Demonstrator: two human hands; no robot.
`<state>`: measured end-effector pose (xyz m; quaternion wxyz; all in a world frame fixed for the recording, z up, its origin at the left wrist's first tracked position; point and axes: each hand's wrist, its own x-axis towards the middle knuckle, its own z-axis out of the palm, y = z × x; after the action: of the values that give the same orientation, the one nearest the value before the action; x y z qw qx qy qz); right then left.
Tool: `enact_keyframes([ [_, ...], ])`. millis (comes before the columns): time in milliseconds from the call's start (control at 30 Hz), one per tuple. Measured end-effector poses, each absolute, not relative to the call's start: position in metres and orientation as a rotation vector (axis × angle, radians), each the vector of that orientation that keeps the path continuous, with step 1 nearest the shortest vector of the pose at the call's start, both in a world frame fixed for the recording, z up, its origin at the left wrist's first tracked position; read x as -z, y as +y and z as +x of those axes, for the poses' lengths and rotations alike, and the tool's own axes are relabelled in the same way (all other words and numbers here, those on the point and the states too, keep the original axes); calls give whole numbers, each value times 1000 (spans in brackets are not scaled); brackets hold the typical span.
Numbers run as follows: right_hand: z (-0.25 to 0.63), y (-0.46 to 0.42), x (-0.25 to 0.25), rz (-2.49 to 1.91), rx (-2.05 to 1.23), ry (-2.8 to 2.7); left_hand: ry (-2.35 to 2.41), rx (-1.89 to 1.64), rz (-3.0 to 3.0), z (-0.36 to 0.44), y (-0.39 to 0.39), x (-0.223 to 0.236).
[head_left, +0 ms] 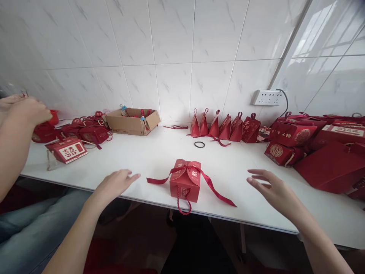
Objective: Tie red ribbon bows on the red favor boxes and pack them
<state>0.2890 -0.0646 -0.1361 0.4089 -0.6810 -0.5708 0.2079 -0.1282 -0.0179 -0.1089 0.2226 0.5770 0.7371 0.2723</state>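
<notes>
A small red gift box (185, 183) stands near the front edge of the white table (148, 160). A red ribbon (212, 186) is tied in a bow on its top and trails off to both sides, and a red cord loop (184, 201) hangs over the table edge. My left hand (114, 185) hovers left of the box, fingers stretched toward it, holding nothing. My right hand (270, 188) hovers to the right of the box, fingers spread and empty. Neither hand touches the box.
Another person's arm and hand (24, 114) work at the far left among red boxes (67, 149). An open cardboard carton (132, 121) sits by the wall. Flat red box blanks (225, 127) lean in a row, a black ring (199, 144) before them. Larger red boxes (327, 167) fill the right side.
</notes>
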Motion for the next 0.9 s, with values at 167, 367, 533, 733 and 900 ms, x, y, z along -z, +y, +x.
enact_keyframes([
  [167,232,-35,120,-1360,-834,-1786,1297,-771,1834,-75,-3,98],
  [367,197,-16,125,-1267,-1365,-1686,973,-591,1491,-50,14,122],
  [533,195,-23,132,-1048,-1578,-1541,855,-762,1235,-54,18,142],
  [733,194,-21,156,-850,-1708,-1302,811,-898,1068,-48,20,161],
  [900,198,-23,166,-717,-1698,-1161,807,-982,975,-43,15,165],
])
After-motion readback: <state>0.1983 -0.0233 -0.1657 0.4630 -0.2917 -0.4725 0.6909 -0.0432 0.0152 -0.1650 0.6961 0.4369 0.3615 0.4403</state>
